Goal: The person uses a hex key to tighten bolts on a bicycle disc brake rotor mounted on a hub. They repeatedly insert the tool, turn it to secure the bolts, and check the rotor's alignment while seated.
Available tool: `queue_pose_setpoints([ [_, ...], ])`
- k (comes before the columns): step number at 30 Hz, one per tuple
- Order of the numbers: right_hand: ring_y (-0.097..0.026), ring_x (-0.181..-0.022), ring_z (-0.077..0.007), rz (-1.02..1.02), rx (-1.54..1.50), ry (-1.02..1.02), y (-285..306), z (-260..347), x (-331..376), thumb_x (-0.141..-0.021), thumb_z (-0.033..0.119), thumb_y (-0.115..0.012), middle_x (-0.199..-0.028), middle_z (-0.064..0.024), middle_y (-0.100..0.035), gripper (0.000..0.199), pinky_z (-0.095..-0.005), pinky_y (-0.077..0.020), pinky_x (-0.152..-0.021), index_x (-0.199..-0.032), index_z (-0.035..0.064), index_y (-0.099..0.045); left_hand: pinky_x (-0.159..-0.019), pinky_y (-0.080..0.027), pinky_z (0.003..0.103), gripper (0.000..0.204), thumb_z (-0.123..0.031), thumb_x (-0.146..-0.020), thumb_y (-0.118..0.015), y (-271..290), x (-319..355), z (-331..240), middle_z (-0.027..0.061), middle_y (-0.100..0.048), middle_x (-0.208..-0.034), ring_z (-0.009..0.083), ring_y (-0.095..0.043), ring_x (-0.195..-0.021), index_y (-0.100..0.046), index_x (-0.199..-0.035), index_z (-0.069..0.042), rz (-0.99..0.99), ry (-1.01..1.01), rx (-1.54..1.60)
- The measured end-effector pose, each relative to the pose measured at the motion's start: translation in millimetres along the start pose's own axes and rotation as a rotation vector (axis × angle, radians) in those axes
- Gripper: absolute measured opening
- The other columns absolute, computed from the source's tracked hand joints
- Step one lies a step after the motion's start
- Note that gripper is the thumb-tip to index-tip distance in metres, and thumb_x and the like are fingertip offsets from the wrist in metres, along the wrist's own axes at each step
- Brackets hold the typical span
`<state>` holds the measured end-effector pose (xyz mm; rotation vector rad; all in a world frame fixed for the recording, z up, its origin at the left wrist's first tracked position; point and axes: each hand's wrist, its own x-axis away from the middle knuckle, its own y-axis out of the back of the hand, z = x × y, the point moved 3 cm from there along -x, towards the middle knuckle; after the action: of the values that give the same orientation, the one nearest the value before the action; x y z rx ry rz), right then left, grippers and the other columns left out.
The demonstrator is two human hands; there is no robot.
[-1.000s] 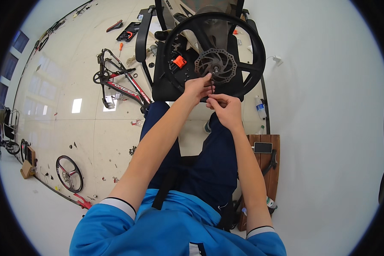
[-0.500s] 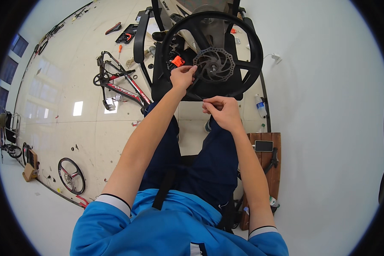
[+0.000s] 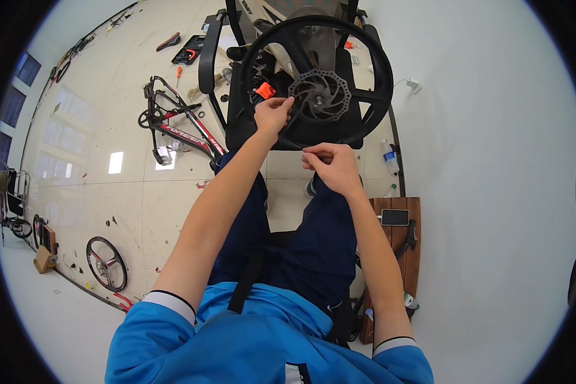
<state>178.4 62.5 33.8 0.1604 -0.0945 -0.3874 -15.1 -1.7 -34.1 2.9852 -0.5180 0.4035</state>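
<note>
Containers 1st, from my end: black tool case [image 3: 189, 48] lies open on the floor w/ an orange-red tool in it; other contents too small for me to ID. Cardboard box [image 3: 45, 261] at lower L near the wall, can't make out contents. Clear plastic bottle [image 3: 390, 157] w/ blue label on floor by R wall, can't tell fill lvl.

Main part: black wheel [image 3: 294, 51], over the black chair seat [image 3: 242, 131] ahead of me. Smooth round rim, broad spokes. Metal brake rotor [image 3: 326, 86] at its ctr: drilled, scalloped edge, curved arms, axle stub in the middle.

L hand [image 3: 272, 116]: thumb + index tips close together at rotor's L edge; can't tell if anything's btwn them. R hand [image 3: 333, 166]: by seat front edge, thumb + index pinched tight on a thin dark rod [image 3: 299, 148]; far end lost vs the black bg.

Angular orange part [image 3: 265, 90] on seat near L hand. Floor, L side: bike frame [image 3: 184, 134], painted blk/red/white tubing; screwdriver [image 3: 178, 72] w/ orange handle; saddle [image 3: 169, 41]; 2nd wheel [image 3: 109, 264], blk rim, red spokes. R side: slatted brown wood bench [image 3: 408, 272], phone [image 3: 394, 217] flat on it, dark screen.
</note>
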Motion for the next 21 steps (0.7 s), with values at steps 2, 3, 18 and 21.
queue_pose_setpoints([
  [2, -0.071, -0.074, -0.016, -0.016, -0.011, 0.018, 0, -2, 0, -0.087, 0.003, -0.065, -0.082, -0.0123, -0.072, 0.014, -0.0255, -0.0573, -0.069, -0.094, -0.0072, -0.07, -0.051, -0.048, 0.023, 0.024, -0.022, -0.083, -0.077, -1, 1, 0, 0.0028, -0.068, -0.074, 0.0091, -0.061, -0.058, -0.073, -0.094, -0.001, -0.007, -0.008, 0.034],
  [3, -0.071, -0.072, -0.0157, -0.022, -0.017, 0.028, 0, -3, -1, -0.087, 0.004, -0.065, -0.08, -0.0115, -0.072, 0.014, -0.0251, -0.0568, -0.068, -0.093, -0.007, -0.071, -0.053, -0.048, 0.024, 0.025, -0.023, -0.082, -0.077, -1, 0, 0, 0.0034, -0.068, -0.074, 0.0099, -0.061, -0.059, -0.073, -0.094, -0.001, -0.005, -0.016, 0.027],
  [18, -0.071, -0.069, -0.0149, -0.541, -0.092, -0.173, 66, -99, -74, -0.084, 0.027, -0.077, -0.08, -0.0136, -0.072, 0.041, -0.0243, -0.0554, -0.062, -0.098, -0.0107, -0.069, -0.073, -0.052, 0.032, 0.046, -0.024, -0.079, -0.079, -29, -10, -60, 0.0114, -0.069, -0.088, 0.0187, -0.066, -0.078, -0.059, -0.113, 0.0, 0.144, -0.769, -0.497],
  [21, -0.071, -0.067, -0.0138, -0.587, -0.022, -0.194, 65, -97, -90, -0.083, 0.03, -0.077, -0.075, -0.013, -0.072, 0.042, -0.0246, -0.0551, -0.062, -0.095, -0.0102, -0.069, -0.07, -0.05, 0.03, 0.042, -0.017, -0.081, -0.076, -32, -16, -56, 0.0095, -0.067, -0.084, 0.0173, -0.064, -0.076, -0.055, -0.114, -0.001, 0.27, -0.674, -0.467],
])
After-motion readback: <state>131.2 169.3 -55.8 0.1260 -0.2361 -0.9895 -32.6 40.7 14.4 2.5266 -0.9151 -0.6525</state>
